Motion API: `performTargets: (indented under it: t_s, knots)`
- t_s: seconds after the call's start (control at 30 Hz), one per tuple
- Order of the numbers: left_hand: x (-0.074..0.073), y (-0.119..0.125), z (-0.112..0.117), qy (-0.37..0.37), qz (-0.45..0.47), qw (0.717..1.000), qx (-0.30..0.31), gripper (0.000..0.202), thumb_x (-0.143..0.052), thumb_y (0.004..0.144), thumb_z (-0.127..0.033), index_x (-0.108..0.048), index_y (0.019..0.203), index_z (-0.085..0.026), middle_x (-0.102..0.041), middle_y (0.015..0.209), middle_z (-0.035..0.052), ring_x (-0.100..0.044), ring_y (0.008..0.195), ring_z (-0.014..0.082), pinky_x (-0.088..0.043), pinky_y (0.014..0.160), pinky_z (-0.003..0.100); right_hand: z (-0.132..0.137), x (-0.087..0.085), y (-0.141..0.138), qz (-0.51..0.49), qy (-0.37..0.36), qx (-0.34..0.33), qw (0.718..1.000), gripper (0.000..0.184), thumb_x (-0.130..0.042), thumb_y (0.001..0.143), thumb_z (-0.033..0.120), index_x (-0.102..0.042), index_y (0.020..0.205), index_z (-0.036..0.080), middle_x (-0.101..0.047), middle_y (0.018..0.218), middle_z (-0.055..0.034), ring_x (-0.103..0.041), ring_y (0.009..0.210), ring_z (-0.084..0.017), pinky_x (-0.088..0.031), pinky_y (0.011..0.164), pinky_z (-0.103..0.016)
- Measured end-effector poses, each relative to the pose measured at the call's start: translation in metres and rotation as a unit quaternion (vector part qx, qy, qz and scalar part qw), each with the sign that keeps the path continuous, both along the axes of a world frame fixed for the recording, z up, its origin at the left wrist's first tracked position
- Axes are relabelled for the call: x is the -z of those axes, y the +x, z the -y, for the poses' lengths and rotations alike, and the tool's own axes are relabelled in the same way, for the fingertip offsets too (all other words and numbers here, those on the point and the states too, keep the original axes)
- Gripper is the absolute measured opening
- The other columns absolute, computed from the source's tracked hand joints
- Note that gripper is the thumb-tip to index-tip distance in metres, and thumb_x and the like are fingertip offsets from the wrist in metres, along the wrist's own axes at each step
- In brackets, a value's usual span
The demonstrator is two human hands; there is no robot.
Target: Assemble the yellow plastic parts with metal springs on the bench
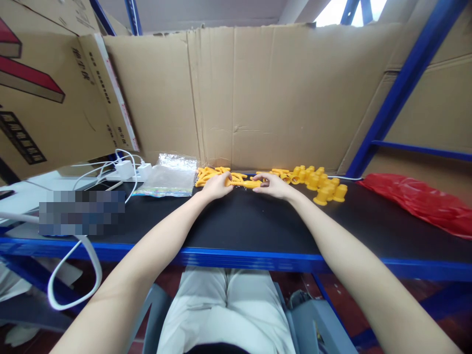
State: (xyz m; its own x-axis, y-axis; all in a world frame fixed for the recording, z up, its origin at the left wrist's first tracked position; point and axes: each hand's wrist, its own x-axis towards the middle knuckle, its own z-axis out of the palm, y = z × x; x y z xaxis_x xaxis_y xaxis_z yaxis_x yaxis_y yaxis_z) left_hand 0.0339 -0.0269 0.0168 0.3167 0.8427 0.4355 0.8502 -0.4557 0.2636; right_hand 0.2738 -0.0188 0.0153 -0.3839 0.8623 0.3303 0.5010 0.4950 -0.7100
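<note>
My left hand (217,186) and my right hand (274,186) are closed on opposite ends of a slim yellow plastic piece (246,184), held level low over the black tabletop (254,221). Its exact kind is too small to make out. Behind and beside my left hand lies a loose heap of similar yellow plastic pieces (206,176). To the right of my right hand stand several yellow, hollow, flanged cup-shaped parts (312,182), some upright and some tipped over. My fingertips partly hide the ends of the held piece.
A clear plastic bag (167,178) lies left of the heap. White chargers (124,169) with tangled cables sit further left. At the right is a crumpled red plastic bag (416,201). A cardboard wall (287,98) closes off the back; a blue rail (250,258) edges the front.
</note>
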Motion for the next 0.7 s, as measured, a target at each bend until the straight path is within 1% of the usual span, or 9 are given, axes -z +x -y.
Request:
performTargets:
  t_s: [0.1, 0.2, 0.27, 0.33, 0.47, 0.5, 0.57, 0.63, 0.7]
  knots:
    - [0.002, -0.001, -0.003, -0.013, 0.026, 0.999, 0.017, 0.024, -0.054, 0.076, -0.035, -0.056, 0.096, -0.02, -0.062, 0.079, 0.0034, -0.06, 0.079, 0.0212, -0.044, 0.071, 0.031, -0.001, -0.003, 0.004, -0.036, -0.024, -0.004, 0.999, 0.041, -0.073, 0.064, 0.027, -0.058, 0.101, 0.017, -0.061, 0.108, -0.0079, -0.062, 0.083, -0.015, -0.048, 0.084, -0.035]
    - [0.003, -0.002, -0.004, -0.014, 0.026, 0.999, 0.037, 0.021, -0.055, 0.075, -0.034, -0.055, 0.091, -0.02, -0.061, 0.077, 0.0022, -0.059, 0.076, 0.02, -0.044, 0.068, 0.03, 0.001, -0.007, 0.006, -0.062, -0.05, -0.002, 0.997, 0.039, -0.072, 0.068, 0.03, -0.058, 0.101, 0.016, -0.065, 0.096, -0.0079, -0.064, 0.081, -0.016, -0.048, 0.086, -0.036]
    - [0.003, -0.002, -0.002, -0.012, 0.026, 0.999, 0.038, 0.021, -0.055, 0.074, -0.033, -0.055, 0.091, -0.02, -0.06, 0.077, 0.0021, -0.058, 0.075, 0.0195, -0.043, 0.067, 0.03, 0.004, -0.008, 0.005, -0.072, -0.082, -0.007, 0.994, 0.033, -0.069, 0.073, 0.035, -0.057, 0.099, 0.017, -0.067, 0.085, -0.0062, -0.066, 0.075, -0.016, -0.05, 0.082, -0.036]
    - [0.002, -0.001, 0.0, -0.012, 0.03, 0.999, 0.034, 0.021, -0.055, 0.074, -0.032, -0.055, 0.092, -0.021, -0.06, 0.076, 0.002, -0.058, 0.075, 0.0192, -0.044, 0.068, 0.03, 0.006, -0.008, 0.002, -0.077, -0.11, -0.007, 0.991, 0.029, -0.063, 0.079, 0.04, -0.056, 0.095, 0.017, -0.067, 0.078, -0.0052, -0.066, 0.068, -0.016, -0.052, 0.075, -0.033]
    - [0.0, 0.001, 0.002, -0.022, 0.031, 0.999, 0.026, 0.021, -0.055, 0.074, -0.031, -0.054, 0.092, -0.02, -0.061, 0.075, 0.0021, -0.058, 0.074, 0.0191, -0.044, 0.069, 0.03, 0.007, -0.007, -0.002, -0.065, -0.122, 0.006, 0.99, 0.03, -0.053, 0.085, 0.046, -0.056, 0.089, 0.016, -0.067, 0.076, -0.0059, -0.065, 0.06, -0.014, -0.052, 0.063, -0.027]
    - [0.001, 0.001, 0.001, -0.024, 0.03, 0.999, 0.025, 0.021, -0.055, 0.074, -0.032, -0.054, 0.092, -0.02, -0.061, 0.076, 0.0024, -0.058, 0.074, 0.0193, -0.044, 0.069, 0.03, 0.007, -0.007, -0.002, -0.058, -0.125, 0.006, 0.99, 0.03, -0.053, 0.085, 0.046, -0.055, 0.09, 0.016, -0.068, 0.077, -0.0062, -0.065, 0.06, -0.013, -0.052, 0.061, -0.026]
    - [0.002, 0.001, 0.0, -0.022, 0.032, 0.999, 0.026, 0.02, -0.055, 0.074, -0.033, -0.055, 0.09, -0.02, -0.062, 0.079, 0.0032, -0.059, 0.076, 0.0197, -0.044, 0.069, 0.031, 0.007, -0.007, 0.001, -0.05, -0.13, -0.004, 0.99, 0.03, -0.059, 0.082, 0.042, -0.053, 0.097, 0.017, -0.067, 0.081, -0.0057, -0.066, 0.062, -0.013, -0.052, 0.06, -0.025]
    - [0.003, 0.001, -0.001, -0.021, 0.04, 0.999, 0.024, 0.021, -0.055, 0.074, -0.033, -0.055, 0.09, -0.021, -0.062, 0.08, 0.0032, -0.059, 0.078, 0.0199, -0.045, 0.071, 0.031, 0.007, -0.009, 0.005, -0.05, -0.13, -0.027, 0.99, 0.037, -0.068, 0.076, 0.035, -0.05, 0.104, 0.019, -0.067, 0.082, -0.0034, -0.067, 0.066, -0.014, -0.052, 0.062, -0.026]
    - [0.003, 0.002, -0.001, -0.023, 0.049, 0.998, 0.022, 0.022, -0.056, 0.074, -0.033, -0.055, 0.093, -0.021, -0.062, 0.079, 0.0025, -0.059, 0.078, 0.0198, -0.045, 0.071, 0.031, 0.008, -0.012, 0.008, -0.055, -0.127, -0.048, 0.989, 0.043, -0.073, 0.07, 0.032, -0.048, 0.104, 0.02, -0.066, 0.079, -0.0011, -0.067, 0.066, -0.014, -0.052, 0.063, -0.027]
